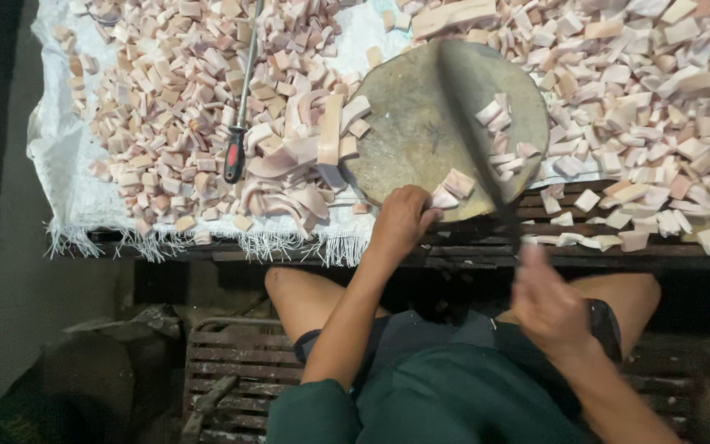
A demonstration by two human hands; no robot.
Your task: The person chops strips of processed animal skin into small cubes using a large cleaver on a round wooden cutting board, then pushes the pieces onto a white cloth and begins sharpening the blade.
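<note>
I see the left hand [403,218] with fingers closed on a pale pink cut meat piece [457,182] at the round grey chopping block [408,123] edge. The right hand [546,302] grips a blurred dark cleaver [472,131] — blade above the block, just beside those fingers.

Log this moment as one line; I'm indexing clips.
left hand: on pale pink cut piece | right hand: gripping blurred dark cleaver | round worn wooden chopping block: few cubes
</note>
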